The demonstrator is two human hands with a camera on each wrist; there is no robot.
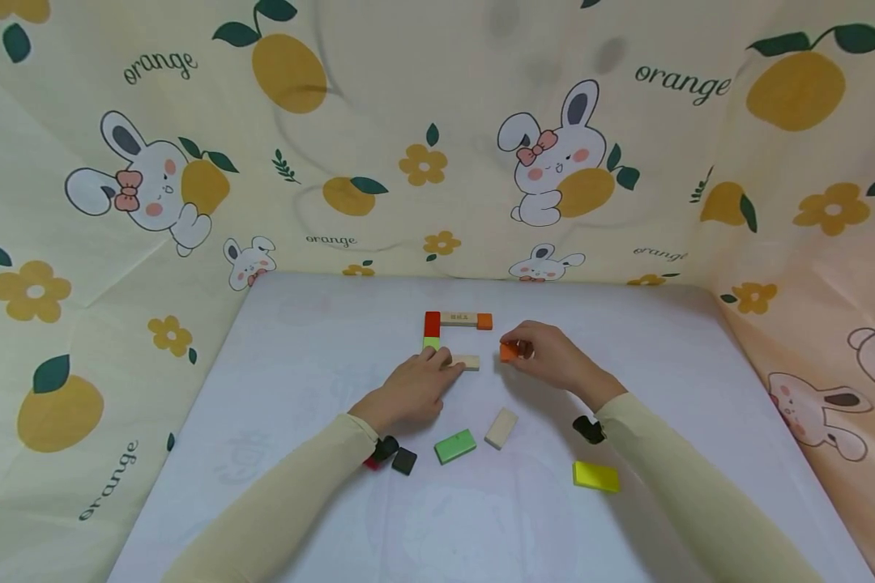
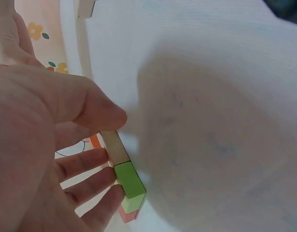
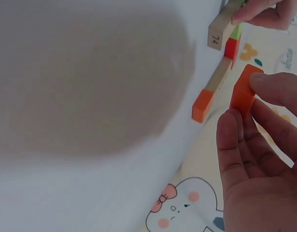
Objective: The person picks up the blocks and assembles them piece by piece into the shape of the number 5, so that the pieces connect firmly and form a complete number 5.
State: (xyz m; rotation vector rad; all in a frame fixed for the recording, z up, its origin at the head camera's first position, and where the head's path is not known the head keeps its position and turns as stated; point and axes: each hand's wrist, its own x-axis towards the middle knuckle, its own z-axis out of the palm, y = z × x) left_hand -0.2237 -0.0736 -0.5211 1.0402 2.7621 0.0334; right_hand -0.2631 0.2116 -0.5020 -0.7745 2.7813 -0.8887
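Note:
My right hand (image 1: pixel 554 354) pinches an orange block (image 3: pixel 243 94) between thumb and fingertips, just right of a U-shaped arrangement of blocks. My left hand (image 1: pixel 411 390) rests its nearly straight fingers at the near side of that arrangement, touching a plain wooden block (image 1: pixel 469 363) and a light green block (image 2: pixel 130 181). Beyond the green one lies a red block (image 1: pixel 433 324), forming the left side. Along the far side runs a wooden block with printed marks (image 1: pixel 458 319), ending in another orange block (image 1: pixel 484 321).
Nearer on the white table (image 1: pixel 321 526) lie a green block (image 1: pixel 455 446), a loose wooden block (image 1: pixel 501 428) and a yellow block (image 1: pixel 595 477). Black pieces (image 1: pixel 404 461) and a partly covered red one sit by the left sleeve. Another black piece (image 1: pixel 588 429) lies beside the right sleeve. Printed cloth walls surround the table.

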